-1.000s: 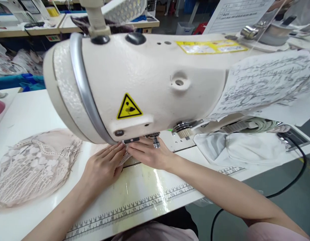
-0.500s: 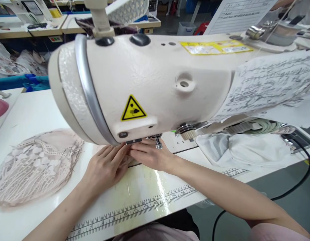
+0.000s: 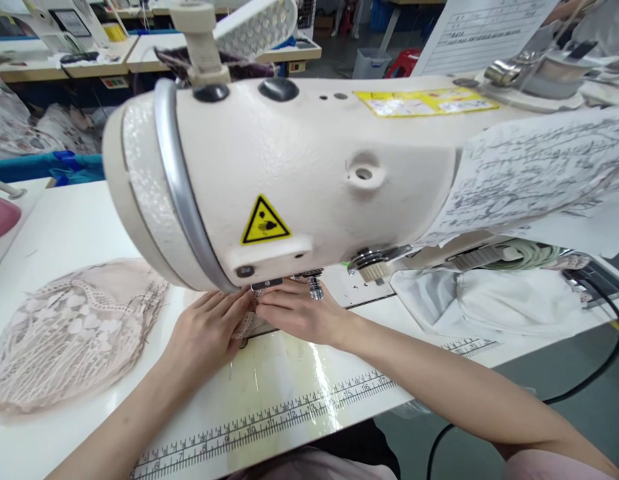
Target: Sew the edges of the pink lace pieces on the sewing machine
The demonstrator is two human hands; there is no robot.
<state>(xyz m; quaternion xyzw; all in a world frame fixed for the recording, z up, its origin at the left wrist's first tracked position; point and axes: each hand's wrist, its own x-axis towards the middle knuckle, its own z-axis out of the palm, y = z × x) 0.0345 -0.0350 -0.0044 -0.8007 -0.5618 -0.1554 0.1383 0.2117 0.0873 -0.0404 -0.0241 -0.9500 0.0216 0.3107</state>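
Note:
A white sewing machine fills the middle of the head view, and its head hides the needle area and my fingertips. Below it, both hands are on pale pink lace fabric, a strip of which shows between them. My left hand grips the fabric from the left, thumb toward the other hand. My right hand bends in from the right, fingers closed together on the fabric close to the presser area. To the left, a pile of pink lace pieces lies flat on the white table.
A printed ruler scale runs along the table's front edge. White fabric pieces lie right of the machine bed. A black cable hangs at the right. Handwritten paper covers the machine arm. Other workstations stand behind.
My hands have drawn slightly apart at the thumbs, and more of the lace shows between them. The view has shifted a little.

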